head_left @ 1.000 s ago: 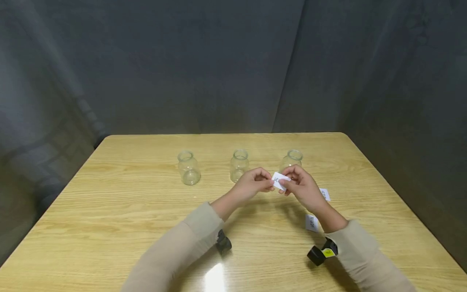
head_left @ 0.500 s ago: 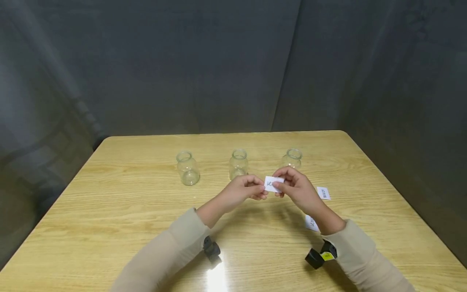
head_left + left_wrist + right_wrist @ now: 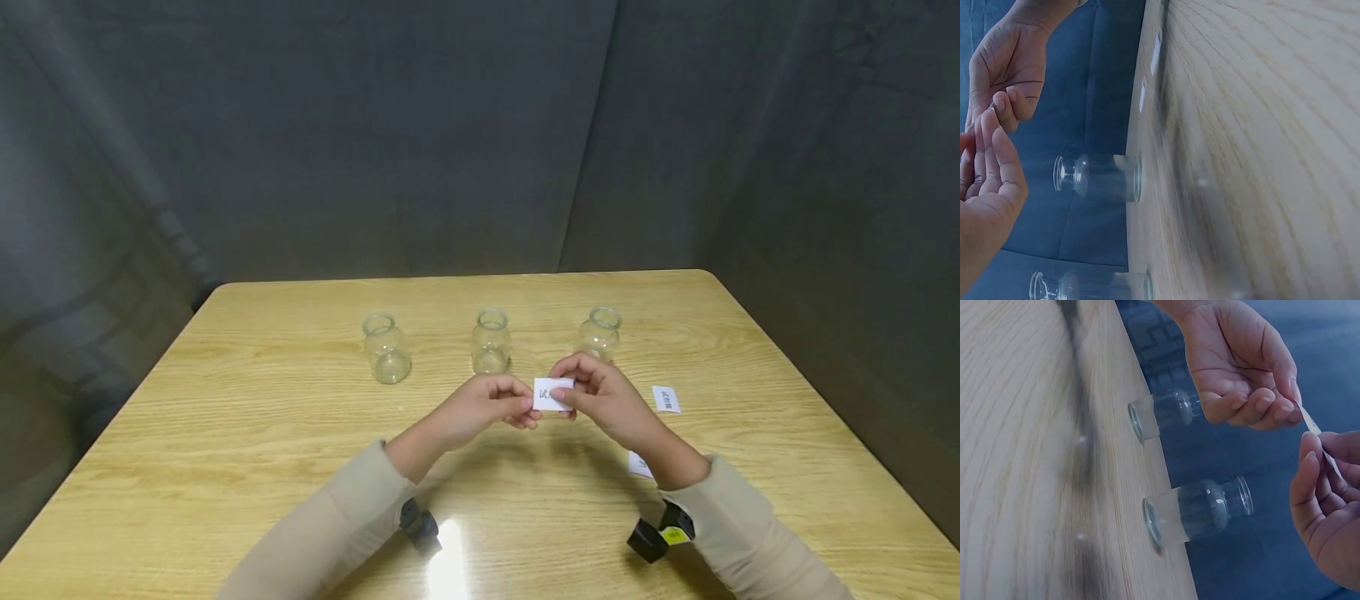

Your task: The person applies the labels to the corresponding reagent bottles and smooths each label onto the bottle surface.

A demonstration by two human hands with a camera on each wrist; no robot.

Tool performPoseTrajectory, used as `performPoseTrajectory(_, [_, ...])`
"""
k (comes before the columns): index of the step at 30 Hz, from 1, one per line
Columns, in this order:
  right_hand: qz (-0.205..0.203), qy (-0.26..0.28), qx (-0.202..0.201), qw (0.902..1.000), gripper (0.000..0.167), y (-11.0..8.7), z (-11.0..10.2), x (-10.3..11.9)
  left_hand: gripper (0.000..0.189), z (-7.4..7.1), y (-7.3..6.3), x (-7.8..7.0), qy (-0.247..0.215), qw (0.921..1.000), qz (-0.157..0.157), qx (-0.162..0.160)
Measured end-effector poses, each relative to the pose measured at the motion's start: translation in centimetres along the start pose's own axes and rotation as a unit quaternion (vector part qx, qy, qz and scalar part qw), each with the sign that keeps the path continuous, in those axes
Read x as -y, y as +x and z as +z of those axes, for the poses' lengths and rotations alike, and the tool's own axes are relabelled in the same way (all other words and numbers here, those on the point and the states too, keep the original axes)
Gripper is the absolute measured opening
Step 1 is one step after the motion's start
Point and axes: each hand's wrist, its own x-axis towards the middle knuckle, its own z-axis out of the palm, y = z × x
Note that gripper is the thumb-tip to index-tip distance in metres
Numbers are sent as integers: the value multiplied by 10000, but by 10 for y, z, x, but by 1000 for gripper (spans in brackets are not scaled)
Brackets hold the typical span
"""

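A small white paper slip (image 3: 542, 396) with black characters is held up over the table, near its middle. My left hand (image 3: 468, 412) pinches its left edge between thumb and fingertips. From the other side my right hand (image 3: 617, 408) grips it, the thumb lying across the front and covering some of the writing. In the right wrist view the slip (image 3: 1311, 422) shows nearly edge-on, stretched between both hands' fingertips. Behind the hands stand three glass jars: one at left (image 3: 387, 352), one in the middle (image 3: 491, 340), and one at right (image 3: 600, 333), partly hidden by the right hand.
Two more white slips lie on the wooden table (image 3: 225, 417) at right: one (image 3: 666, 399) beyond the right wrist, another (image 3: 639, 465) partly under the right forearm in this view. A dark curtain (image 3: 405, 142) hangs behind the table.
Both hands have moved left and slightly nearer the body with the slip. It has turned from slanted to level. More of the far right slip shows.
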Motion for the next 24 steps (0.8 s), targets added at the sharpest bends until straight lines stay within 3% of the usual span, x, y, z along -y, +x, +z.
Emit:
performPoseTrajectory(10, [17,41,132,9999,18,1,6,-1,16,-5,-8,4,-52,9999,21,103])
performPoseTrajectory(19, [-25,61,320,9995,16,3,11,-3,22,-11,-10,3,-123,9998,120,-69])
performPoseTrajectory(24, [155,-20,370,9992,16,3,12,-1,23,-12,-10,1,-196,9996,169,-79])
